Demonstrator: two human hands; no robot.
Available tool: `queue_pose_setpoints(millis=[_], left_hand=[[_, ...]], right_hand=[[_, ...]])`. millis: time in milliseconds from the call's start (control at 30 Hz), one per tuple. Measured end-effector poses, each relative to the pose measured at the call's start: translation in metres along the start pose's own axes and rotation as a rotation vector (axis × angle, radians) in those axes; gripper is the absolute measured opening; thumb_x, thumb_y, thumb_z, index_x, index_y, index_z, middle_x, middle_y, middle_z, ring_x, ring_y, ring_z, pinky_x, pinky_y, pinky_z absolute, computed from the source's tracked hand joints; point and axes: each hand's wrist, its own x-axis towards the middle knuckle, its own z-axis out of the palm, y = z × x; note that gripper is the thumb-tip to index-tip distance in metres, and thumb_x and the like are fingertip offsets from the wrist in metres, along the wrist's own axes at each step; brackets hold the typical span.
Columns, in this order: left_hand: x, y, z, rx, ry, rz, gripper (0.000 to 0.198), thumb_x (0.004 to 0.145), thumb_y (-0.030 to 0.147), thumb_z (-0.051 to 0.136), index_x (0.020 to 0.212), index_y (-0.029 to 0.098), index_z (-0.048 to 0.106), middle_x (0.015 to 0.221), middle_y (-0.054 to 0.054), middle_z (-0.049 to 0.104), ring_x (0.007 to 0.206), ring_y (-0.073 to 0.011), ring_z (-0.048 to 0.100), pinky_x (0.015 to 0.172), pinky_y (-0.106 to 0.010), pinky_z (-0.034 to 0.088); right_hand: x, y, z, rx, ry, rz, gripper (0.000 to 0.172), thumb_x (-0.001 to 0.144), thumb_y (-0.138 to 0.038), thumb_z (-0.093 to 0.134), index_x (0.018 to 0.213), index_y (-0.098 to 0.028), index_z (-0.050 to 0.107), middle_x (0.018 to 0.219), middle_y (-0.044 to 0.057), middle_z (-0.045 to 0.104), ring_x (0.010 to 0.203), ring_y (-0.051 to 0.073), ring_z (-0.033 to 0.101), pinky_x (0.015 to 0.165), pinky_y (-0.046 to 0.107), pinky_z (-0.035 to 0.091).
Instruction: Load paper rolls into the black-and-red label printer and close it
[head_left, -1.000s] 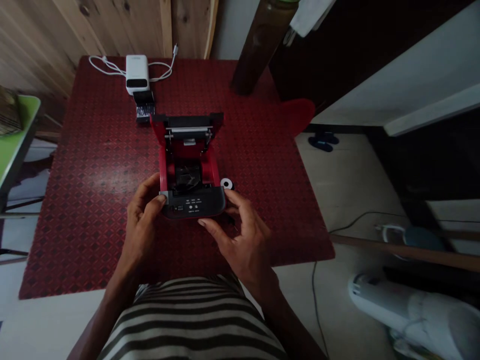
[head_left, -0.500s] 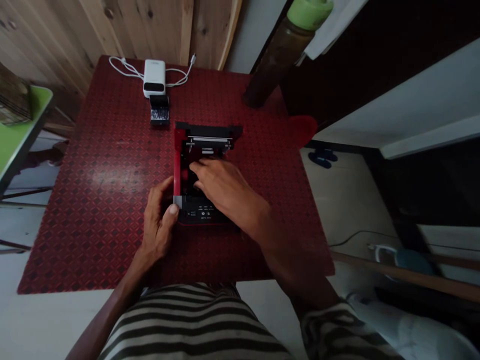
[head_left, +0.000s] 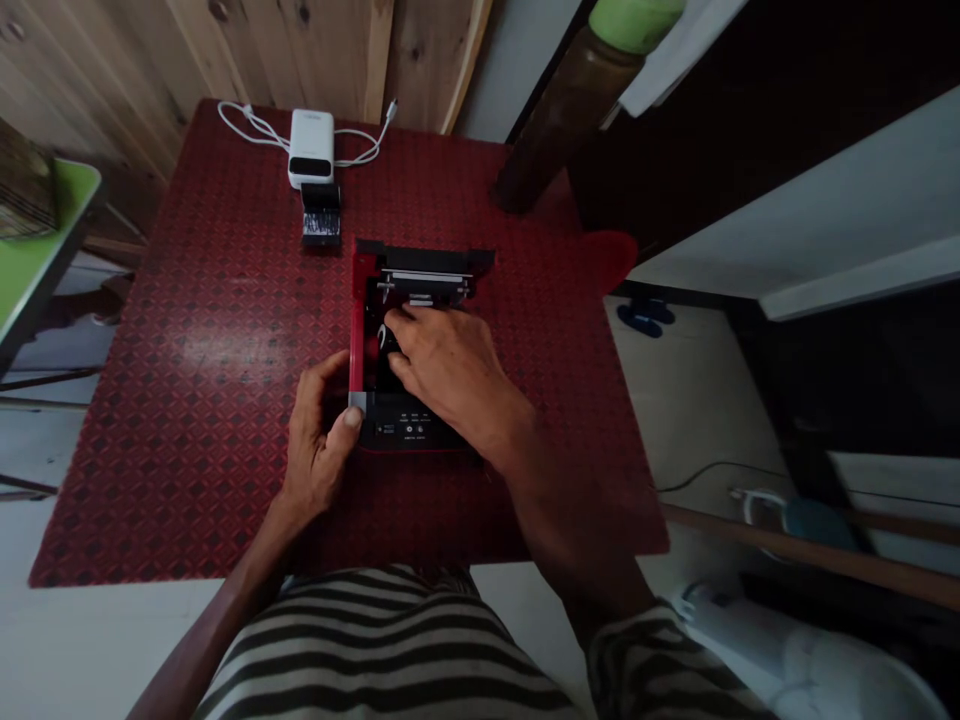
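Observation:
An open red-and-black thermal printer point(head_left: 405, 425) sits on the red patterned tablecloth point(head_left: 187, 400), with its black lid point(head_left: 424, 260) folded back toward the far side. My left hand point(head_left: 319, 440) grips the printer's front left corner, thumb on its grey corner piece. My right hand point(head_left: 450, 375) reaches into the paper compartment, fingers curled over a small white paper roll point(head_left: 385, 338). The hand hides most of the roll and compartment floor.
A white power bank point(head_left: 310, 148) with a white cable and a small black box point(head_left: 321, 213) lie beyond the printer. A brown bottle with a green cap point(head_left: 570, 120) stands at the far right corner. A green-topped table point(head_left: 30, 290) stands at the left.
My right hand has moved slightly further into the compartment, and a white curve of the roll now shows at its fingertips. The view has shifted a little; my left hand still grips the corner.

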Motion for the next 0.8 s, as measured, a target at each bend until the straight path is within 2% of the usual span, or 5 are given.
queue_pose_setpoints(millis=[233, 433, 600, 700, 800], left_hand=[[0.000, -0.003, 0.001, -0.005, 0.006, 0.023, 0.065, 0.117, 0.073, 0.061, 0.159, 0.023, 0.069, 0.149, -0.017, 0.076, 0.136, -0.0350, 0.074, 0.112, -0.051, 0.062], [0.001, 0.000, 0.002, -0.021, 0.010, 0.032, 0.066, 0.116, 0.074, 0.062, 0.157, 0.023, 0.070, 0.143, -0.015, 0.078, 0.128, -0.0340, 0.077, 0.107, -0.049, 0.064], [-0.001, -0.001, -0.001, -0.026, -0.004, -0.007, 0.067, 0.116, 0.074, 0.061, 0.160, 0.023, 0.069, 0.149, -0.016, 0.078, 0.133, -0.0350, 0.076, 0.110, -0.049, 0.063], [-0.002, -0.003, -0.002, -0.021, 0.018, -0.025, 0.070, 0.115, 0.075, 0.063, 0.161, 0.023, 0.069, 0.152, -0.016, 0.077, 0.136, -0.0359, 0.075, 0.115, -0.050, 0.061], [-0.001, -0.001, -0.003, 0.004, 0.012, -0.022, 0.070, 0.115, 0.076, 0.062, 0.161, 0.023, 0.069, 0.153, -0.015, 0.077, 0.136, -0.0361, 0.075, 0.115, -0.051, 0.061]], right_hand=[[-0.008, -0.010, 0.001, -0.009, 0.088, -0.006, 0.028, 0.113, -0.006, 0.062, 0.127, -0.016, 0.084, 0.116, 0.018, 0.090, 0.106, 0.033, 0.086, 0.091, 0.044, 0.067], [-0.049, -0.005, -0.014, 0.069, 0.310, -0.019, 0.015, 0.110, -0.012, 0.073, 0.117, -0.020, 0.084, 0.112, 0.012, 0.089, 0.107, 0.033, 0.084, 0.096, 0.047, 0.068], [-0.075, 0.057, -0.030, 0.364, 0.659, 0.034, 0.021, 0.101, -0.020, 0.089, 0.121, -0.025, 0.083, 0.115, 0.005, 0.089, 0.103, 0.026, 0.080, 0.097, 0.045, 0.066], [-0.061, 0.107, -0.005, 0.604, 0.788, 0.257, 0.022, 0.096, -0.033, 0.090, 0.112, -0.026, 0.078, 0.104, 0.001, 0.086, 0.083, 0.020, 0.072, 0.079, 0.038, 0.061], [-0.038, 0.140, 0.038, 0.732, 0.824, 0.391, 0.025, 0.090, -0.035, 0.088, 0.106, -0.027, 0.071, 0.106, 0.001, 0.084, 0.094, 0.021, 0.075, 0.086, 0.037, 0.061]])
